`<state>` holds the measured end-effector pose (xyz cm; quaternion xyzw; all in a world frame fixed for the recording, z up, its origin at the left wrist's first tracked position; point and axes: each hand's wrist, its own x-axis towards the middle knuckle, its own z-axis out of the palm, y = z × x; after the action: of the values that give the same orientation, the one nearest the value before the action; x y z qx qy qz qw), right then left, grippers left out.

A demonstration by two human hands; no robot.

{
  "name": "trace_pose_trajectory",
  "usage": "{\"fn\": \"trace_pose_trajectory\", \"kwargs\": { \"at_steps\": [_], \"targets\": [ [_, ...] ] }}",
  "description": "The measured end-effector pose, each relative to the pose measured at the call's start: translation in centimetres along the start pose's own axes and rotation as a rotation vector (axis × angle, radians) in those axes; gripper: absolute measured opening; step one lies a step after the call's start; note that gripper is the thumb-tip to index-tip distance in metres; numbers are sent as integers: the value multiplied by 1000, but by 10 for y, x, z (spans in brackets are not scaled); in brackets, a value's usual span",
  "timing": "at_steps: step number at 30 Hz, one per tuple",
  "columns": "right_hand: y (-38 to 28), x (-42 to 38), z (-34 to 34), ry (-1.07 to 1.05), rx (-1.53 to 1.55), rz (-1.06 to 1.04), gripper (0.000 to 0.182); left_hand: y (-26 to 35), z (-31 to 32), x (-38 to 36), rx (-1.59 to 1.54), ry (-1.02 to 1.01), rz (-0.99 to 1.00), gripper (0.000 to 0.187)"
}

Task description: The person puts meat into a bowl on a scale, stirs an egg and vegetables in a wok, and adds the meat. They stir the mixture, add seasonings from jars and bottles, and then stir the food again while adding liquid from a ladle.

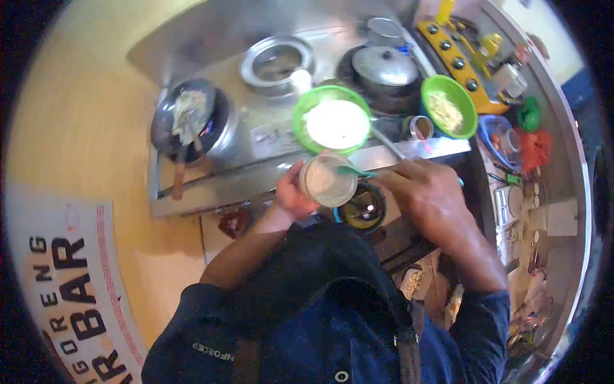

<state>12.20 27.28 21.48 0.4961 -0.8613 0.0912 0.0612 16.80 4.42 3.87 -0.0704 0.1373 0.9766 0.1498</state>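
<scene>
A clear round tub (339, 189) of pale powder is in my left hand (294, 193), whose fingers wrap around its side. My right hand (425, 195) grips a small green spoon (355, 171), and the spoon's tip reaches into the mouth of the tub. Just beyond the tub stands a bright green bowl (300, 136) with white contents, overexposed in the light. Below the spoon, closer to my body, sits a dark round container (371, 221) with a shiny yellowish surface inside, partly hidden.
At left, a wok (161, 131) holds food and a turner with a wooden handle (178, 179). A lidded pot (384, 66) stands on the stove's back right. Nearby are a green bowl of pale food (470, 121), a small tin (421, 128) and a yellow burner panel (451, 54).
</scene>
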Motion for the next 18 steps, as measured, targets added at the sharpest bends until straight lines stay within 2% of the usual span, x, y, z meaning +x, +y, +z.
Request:
{"fn": "trace_pose_trajectory", "kwargs": {
  "at_steps": [2, 6, 8, 10, 12, 13, 16, 18],
  "targets": [
    [-44, 55, 21, -18, -72, -167, 11, 34, -20, -39, -8, -6, 80, 61],
    [-108, 119, 47, -200, -42, -224, 11, 94, -35, -107, 43, -43, 216, 58],
    [-124, 145, 64, -266, 67, -211, 20, 115, -55, -126, 36, -10, 268, 58],
    [-136, 168, 78, -264, 166, -284, 18, 134, -68, -142, 35, 22, 328, 57],
    [-140, 187, 102, -180, 377, -241, 18, 149, -75, -151, -18, 47, 366, 55],
    [-141, 197, 107, -180, 470, -147, 14, 157, -77, -153, -20, 49, 385, 55],
    [-141, 225, 123, -121, 601, -99, 11, 184, -88, -160, -41, 79, 469, 54],
    [-136, 245, 139, -66, 628, -174, 12, 206, -96, -159, -79, 139, 478, 52]
  ]
}}
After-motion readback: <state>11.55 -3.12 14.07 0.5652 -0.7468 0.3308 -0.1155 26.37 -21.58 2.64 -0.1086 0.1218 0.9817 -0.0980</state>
